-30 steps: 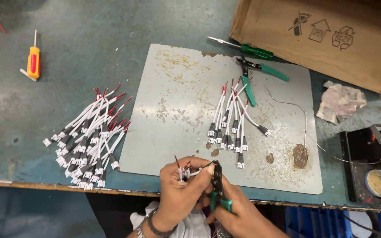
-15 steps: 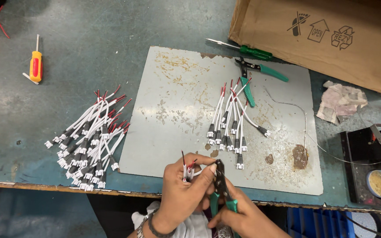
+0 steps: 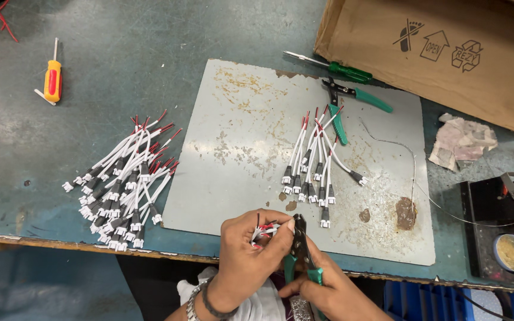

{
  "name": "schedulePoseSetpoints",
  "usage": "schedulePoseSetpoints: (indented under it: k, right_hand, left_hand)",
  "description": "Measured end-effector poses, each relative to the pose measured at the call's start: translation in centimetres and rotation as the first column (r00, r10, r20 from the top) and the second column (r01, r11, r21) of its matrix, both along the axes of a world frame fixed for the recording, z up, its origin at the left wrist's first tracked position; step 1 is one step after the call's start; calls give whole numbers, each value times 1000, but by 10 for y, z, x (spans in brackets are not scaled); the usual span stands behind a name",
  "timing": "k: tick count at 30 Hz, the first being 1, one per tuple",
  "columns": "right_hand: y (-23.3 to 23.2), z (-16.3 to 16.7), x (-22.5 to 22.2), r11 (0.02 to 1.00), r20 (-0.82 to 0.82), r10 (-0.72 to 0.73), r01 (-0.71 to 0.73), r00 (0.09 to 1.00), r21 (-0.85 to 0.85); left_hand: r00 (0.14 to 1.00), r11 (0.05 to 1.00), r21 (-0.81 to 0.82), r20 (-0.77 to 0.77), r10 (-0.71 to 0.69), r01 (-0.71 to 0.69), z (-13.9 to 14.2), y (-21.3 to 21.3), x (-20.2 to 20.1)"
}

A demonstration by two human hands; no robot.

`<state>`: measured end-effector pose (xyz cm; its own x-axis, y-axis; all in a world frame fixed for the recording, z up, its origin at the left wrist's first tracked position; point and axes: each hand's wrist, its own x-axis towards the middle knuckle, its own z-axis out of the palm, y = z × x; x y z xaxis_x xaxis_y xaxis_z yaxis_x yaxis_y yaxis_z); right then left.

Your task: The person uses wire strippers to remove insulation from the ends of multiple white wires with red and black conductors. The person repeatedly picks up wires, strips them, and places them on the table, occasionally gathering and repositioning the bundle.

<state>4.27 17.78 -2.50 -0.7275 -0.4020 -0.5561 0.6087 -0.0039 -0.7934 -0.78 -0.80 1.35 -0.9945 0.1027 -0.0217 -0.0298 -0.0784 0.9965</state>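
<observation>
Wire leads (image 3: pixel 264 231), white with red ends, sit bunched in the left hand (image 3: pixel 248 255) at the near edge of the bench, over the near edge of the grey metal plate (image 3: pixel 239 178). Left fingers (image 3: pixel 269 219) are curled tightly around the bunch, with the thumb pressed against it; only the red tips and a little white insulation show between them. Just to the right, the nose of the green-handled pliers (image 3: pixel 300 244) points up beside the bunch, close to or touching it; whether the nose grips a wire cannot be told. The right hand (image 3: pixel 322 291) is wrapped closed around the pliers' green handles, its fingers (image 3: pixel 304 285) folded over them.

Left to right across the bench: a yellow-and-red screwdriver (image 3: pixel 52 79) near the far left corner; a large pile of finished leads (image 3: pixel 123 190) on the bench beside the plate's left edge; a smaller fan of leads (image 3: pixel 316 163) on the plate's middle; a second pair of green-handled cutters (image 3: pixel 343 104) and a green screwdriver (image 3: pixel 337 68) at the plate's far edge; a cardboard box (image 3: pixel 435 53) at the far right; a crumpled cloth (image 3: pixel 462 139) below it.

Compared with half a second earlier, both hands hold the same grip and have shifted only slightly; the piles lie unchanged.
</observation>
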Motion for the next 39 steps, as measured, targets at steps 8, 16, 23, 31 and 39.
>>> schedulePoseSetpoints:
  k: [8,16,23,31,39]
  right_hand:
    - [-9,17,-7,963,-192,69,-16,979,269]
    - [-11,31,-17,887,-376,222,-26,900,462]
    - [-10,26,-19,856,-394,267,-29,879,516]
    - [-12,19,-16,874,-332,224,-39,916,484]
    - [-3,20,-7,994,-174,107,-107,979,9]
  left_hand:
    - [984,996,-84,-177,24,-39,-3,-2,-1]
    - [993,998,-49,-114,19,-25,-3,-3,-3]
    - [997,1000,-14,-77,-9,8,-2,-5,-4]
    - [995,999,3,-93,-46,46,-4,-6,-3]
    - [905,908,349,265,-333,231,-6,-14,-10]
